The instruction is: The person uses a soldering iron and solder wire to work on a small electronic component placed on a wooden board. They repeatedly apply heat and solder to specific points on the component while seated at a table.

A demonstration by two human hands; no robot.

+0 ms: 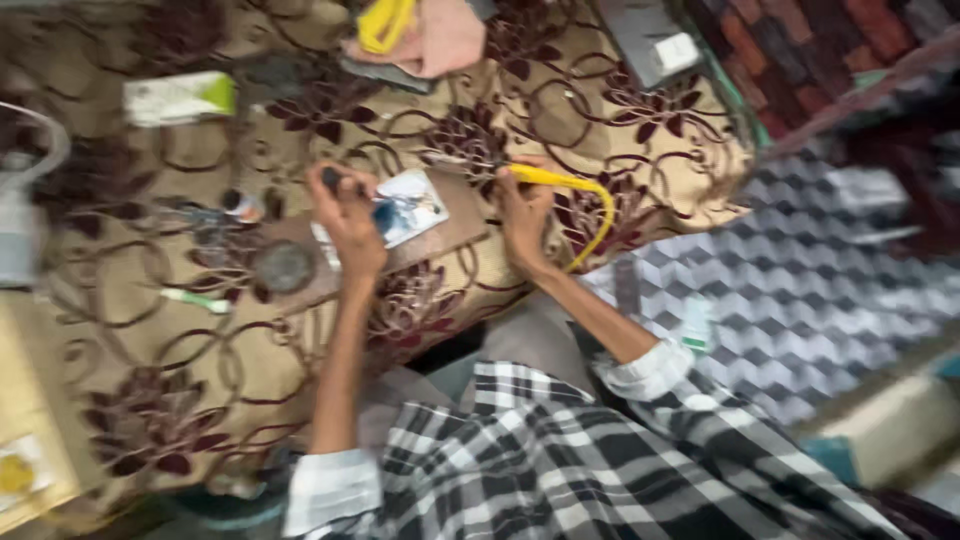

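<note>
**Yellow-handled tool held over a wooden board**

Yellow marks the handle and cord of a tool (pixel 556 180), likely a soldering iron, which the right hand (pixel 522 222) has its fingers closed around, tip pointing left toward a wooden board (pixel 455 228). The left hand (pixel 347 222) pinches a small dark object (pixel 331 179) between its fingertips; blur hides what it is. Between the hands, on the board, lies a small blue-and-white card (pixel 410 205). The board rests on a beige cloth with maroon flowers (pixel 180 370). A round dark disc (pixel 285 267) sits near the left wrist.
</note>
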